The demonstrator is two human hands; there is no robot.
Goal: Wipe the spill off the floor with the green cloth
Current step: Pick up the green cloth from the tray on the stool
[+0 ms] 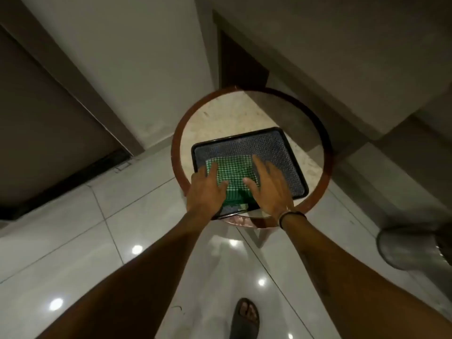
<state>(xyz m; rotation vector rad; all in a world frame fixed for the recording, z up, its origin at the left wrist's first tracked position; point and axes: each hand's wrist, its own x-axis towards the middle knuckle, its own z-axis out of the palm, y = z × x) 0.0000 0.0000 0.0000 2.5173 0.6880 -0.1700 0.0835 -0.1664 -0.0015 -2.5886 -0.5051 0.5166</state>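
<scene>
Finding: the green cloth [231, 171] lies folded in the black tray [281, 152] on the round bench [215, 123]. Your left hand [206, 189] and right hand [267, 185] rest flat on it, fingers spread, gripping nothing. Recommendation: pinch both near corners, lift clear, keep the tray still.

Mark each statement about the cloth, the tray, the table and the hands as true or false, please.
1. The green cloth lies on a dark tray. True.
2. The tray stands on the floor. False: it is on the round table.
3. Both hands are on the cloth. True: left hand, right hand.
4. The cloth is plain red. False: it is green checked.
5. The right wrist bears a dark band. True.
</scene>
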